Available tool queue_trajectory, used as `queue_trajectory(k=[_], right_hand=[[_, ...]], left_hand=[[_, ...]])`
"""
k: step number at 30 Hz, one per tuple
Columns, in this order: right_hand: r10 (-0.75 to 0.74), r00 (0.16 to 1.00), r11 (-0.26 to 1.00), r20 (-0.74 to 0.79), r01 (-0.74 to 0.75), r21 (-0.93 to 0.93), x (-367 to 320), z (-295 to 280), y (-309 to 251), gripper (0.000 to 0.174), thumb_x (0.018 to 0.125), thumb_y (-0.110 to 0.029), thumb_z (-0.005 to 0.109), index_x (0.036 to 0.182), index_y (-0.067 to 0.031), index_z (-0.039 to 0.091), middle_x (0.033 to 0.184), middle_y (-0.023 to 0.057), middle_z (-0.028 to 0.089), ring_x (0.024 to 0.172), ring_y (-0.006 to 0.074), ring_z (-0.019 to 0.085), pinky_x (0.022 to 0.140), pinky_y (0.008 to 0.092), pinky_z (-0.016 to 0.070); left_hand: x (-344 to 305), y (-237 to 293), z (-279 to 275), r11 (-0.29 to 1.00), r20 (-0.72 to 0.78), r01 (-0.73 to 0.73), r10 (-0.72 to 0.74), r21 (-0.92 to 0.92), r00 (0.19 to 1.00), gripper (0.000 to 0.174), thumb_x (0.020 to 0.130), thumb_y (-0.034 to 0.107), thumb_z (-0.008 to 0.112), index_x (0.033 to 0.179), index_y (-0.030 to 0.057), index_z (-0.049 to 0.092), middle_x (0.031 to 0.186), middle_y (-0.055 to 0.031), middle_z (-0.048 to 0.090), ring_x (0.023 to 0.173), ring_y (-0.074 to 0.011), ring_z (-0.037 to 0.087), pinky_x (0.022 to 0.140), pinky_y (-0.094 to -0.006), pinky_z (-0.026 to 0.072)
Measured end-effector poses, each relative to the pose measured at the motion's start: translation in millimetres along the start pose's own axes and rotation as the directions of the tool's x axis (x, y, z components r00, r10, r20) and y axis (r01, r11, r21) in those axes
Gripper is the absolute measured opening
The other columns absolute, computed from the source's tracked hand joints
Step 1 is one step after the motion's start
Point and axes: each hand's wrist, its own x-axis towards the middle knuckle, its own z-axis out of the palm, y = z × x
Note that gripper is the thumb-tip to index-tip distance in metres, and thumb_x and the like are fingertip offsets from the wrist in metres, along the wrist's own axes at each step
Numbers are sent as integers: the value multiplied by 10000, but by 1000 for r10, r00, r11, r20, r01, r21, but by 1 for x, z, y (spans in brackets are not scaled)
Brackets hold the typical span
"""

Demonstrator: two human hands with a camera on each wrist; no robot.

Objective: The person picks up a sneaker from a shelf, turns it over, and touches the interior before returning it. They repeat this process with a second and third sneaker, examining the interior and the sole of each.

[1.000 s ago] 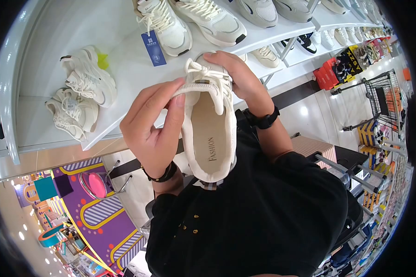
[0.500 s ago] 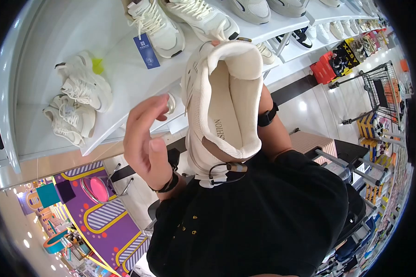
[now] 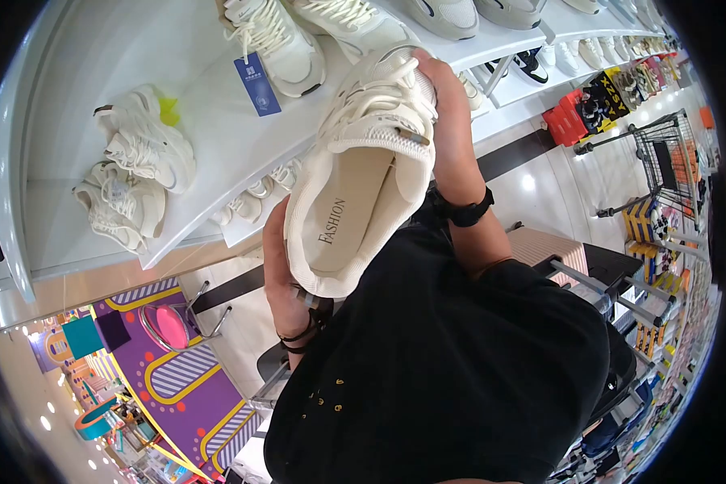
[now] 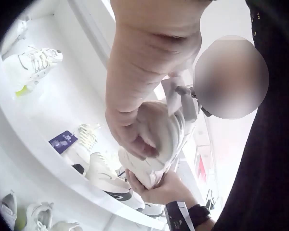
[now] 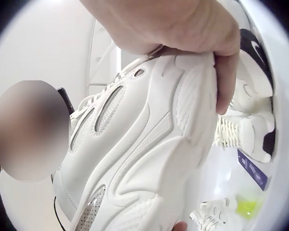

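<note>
Right hand [image 3: 452, 105] grips the toe of the white shoe [image 3: 363, 226], with the fingers bent around the edge of its sole, as the right wrist view shows. Left hand [image 3: 277, 258] holds the heel part from the side; in the left wrist view its fingers are curled against the shoe. So both hands are clamped on the same shoe, which is held in the air before the black shirt [image 3: 436, 355], its opening turned up and its toe pointing to the shelf [image 3: 210, 105].

Some risks can be seen, I judge. The toe is close to the shoe [image 3: 347, 22] on the shelf, so a quick swing could push that one out of its place. If the right hand loosens first, the front may drop and twist the heel out of the left hand, because the shoe is bulky and its surface looks smooth. The laces [image 3: 363, 101] lie near the right hand, and a finger could catch in them during turning. The blue tag [image 3: 258, 85] hangs near too, and the shoe could snag it if it is moved carelessly.
</note>
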Motion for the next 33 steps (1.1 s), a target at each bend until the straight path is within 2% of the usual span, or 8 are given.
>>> queue_trajectory(k=[3,6,9,11,14,17,26,33], right_hand=[[-122,993,992,-8,121,-29,-6,2,-2,249,915,-216,618,983,23,595,905,92,647,787,157,642,716,299,527],[-139,990,990,-3,139,-19,-4,1,0,234,918,-215,609,978,12,605,900,82,643,785,146,633,717,294,521],[-157,988,984,10,157,-80,-2,-5,1,229,925,-221,594,966,5,607,894,70,637,797,138,629,720,290,516],[-36,999,998,-28,38,55,1,-6,3,234,934,-235,588,969,-4,600,894,64,636,799,133,630,722,288,514],[-163,986,986,-38,163,-17,-10,7,-7,236,941,-250,583,976,-17,587,894,59,637,802,128,631,724,286,513],[-213,977,976,-34,211,-46,-13,6,-9,237,946,-257,578,984,-24,577,906,61,639,808,132,634,731,287,514],[-77,997,993,-27,79,86,0,-10,-1,223,945,-245,572,978,-24,570,931,72,638,827,143,636,741,290,512],[-123,992,991,-11,124,50,-3,-4,-4,224,950,-246,572,958,-23,570,924,75,636,821,137,630,737,283,509]], left_hand=[[-2,-6,1,980,51,-102,113,-173,992,1084,799,692,635,1490,-36,225,1505,-216,348,1361,-314,420,1145,-454,321],[2,0,5,996,-84,91,-90,13,992,1108,727,555,794,1493,-19,235,1492,-206,367,1358,-308,425,1141,-449,329],[1,-9,-12,990,140,-125,115,68,983,1110,656,349,894,1493,7,251,1479,-191,385,1348,-308,436,1130,-440,345],[-6,-24,-28,891,45,-13,-9,454,999,1089,614,238,917,1478,25,288,1480,-189,385,1336,-315,448,1123,-446,349],[2,-39,-24,710,2,-124,170,693,985,957,683,228,873,1450,24,337,1475,-202,391,1332,-329,446,1117,-451,349],[14,-48,-28,649,32,-163,209,743,977,923,711,248,846,1453,36,340,1463,-182,412,1326,-319,453,1112,-442,356],[35,-77,-53,312,194,-308,348,899,917,774,835,337,726,1468,91,355,1411,-95,506,1302,-275,482,1090,-404,386],[32,-69,-48,555,116,-306,350,773,929,830,773,294,791,1443,43,369,1350,-123,536,1223,-280,536,1061,-407,409]])
